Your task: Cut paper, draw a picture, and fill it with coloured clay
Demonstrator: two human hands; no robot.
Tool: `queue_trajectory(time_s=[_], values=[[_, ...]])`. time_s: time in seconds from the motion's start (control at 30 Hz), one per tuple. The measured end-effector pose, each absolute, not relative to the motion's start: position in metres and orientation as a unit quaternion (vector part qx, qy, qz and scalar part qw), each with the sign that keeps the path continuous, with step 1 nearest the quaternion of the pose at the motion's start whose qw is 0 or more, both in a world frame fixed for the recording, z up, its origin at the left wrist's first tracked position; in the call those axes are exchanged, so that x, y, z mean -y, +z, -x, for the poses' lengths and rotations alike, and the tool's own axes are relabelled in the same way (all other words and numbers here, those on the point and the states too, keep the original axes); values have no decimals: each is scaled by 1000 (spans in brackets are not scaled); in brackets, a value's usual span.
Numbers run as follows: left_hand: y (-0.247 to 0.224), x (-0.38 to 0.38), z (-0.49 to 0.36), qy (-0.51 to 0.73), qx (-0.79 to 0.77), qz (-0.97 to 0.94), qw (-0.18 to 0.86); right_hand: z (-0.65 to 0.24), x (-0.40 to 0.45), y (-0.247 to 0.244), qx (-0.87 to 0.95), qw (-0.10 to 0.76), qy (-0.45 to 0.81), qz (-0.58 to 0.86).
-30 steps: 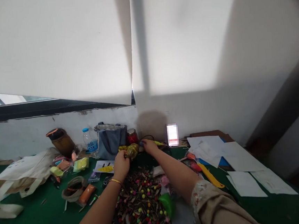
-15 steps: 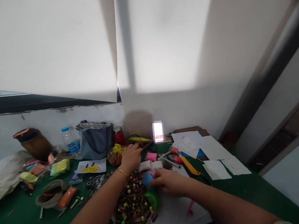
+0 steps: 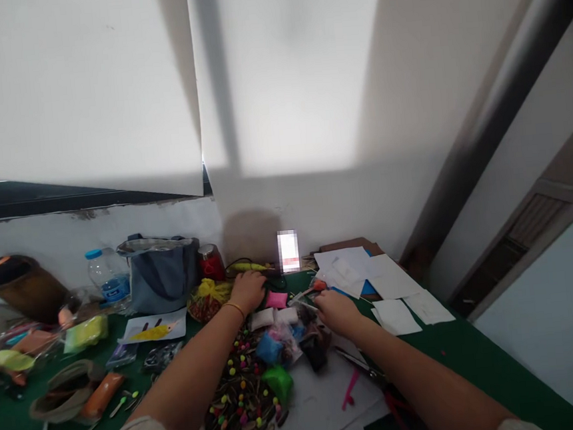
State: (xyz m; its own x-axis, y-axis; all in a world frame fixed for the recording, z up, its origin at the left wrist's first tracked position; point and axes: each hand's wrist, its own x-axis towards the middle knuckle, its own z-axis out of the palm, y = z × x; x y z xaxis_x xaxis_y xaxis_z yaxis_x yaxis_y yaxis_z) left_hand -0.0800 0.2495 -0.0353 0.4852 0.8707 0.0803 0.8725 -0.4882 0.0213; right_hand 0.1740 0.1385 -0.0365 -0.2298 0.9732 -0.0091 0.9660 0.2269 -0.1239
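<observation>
My left hand [image 3: 250,292] rests palm down at the back of the table, fingers stretched forward. It lies beside a yellow-topped net bag [image 3: 210,298] and left of a small pink packet [image 3: 276,300]. My right hand [image 3: 339,311] is over the clutter, its fingers curled and their grip partly hidden. A pale pen-like stick [image 3: 305,303] lies at its fingertips. Between my arms sit a blue packet [image 3: 269,347], a green packet [image 3: 278,382], white packets [image 3: 262,319] and a black packet [image 3: 313,351]. Sunflower seeds and coloured beads [image 3: 242,396] spread over white paper in front.
Scissors [image 3: 358,362] lie under my right forearm near a pink strip [image 3: 350,390]. White sheets [image 3: 396,316] cover the right. A blue-grey bag [image 3: 161,273], water bottle [image 3: 109,281], red jar [image 3: 211,263] and brown jug [image 3: 22,288] stand along the wall. A bright phone-like rectangle [image 3: 288,251] stands behind.
My right hand has let go of the blue packet and moved back and right. The blue and green packets now lie on the pile. The view has swung slightly right.
</observation>
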Motion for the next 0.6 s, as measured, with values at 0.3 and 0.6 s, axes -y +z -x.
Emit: queue_trajectory(time_s=[0.3,0.6], values=[[-43,-210,59,-30,474,879,-25,-178,-146,-52,760,53,84,642],[-34,-193,62,-80,478,871,-79,-229,-138,-47,651,211,221,695]])
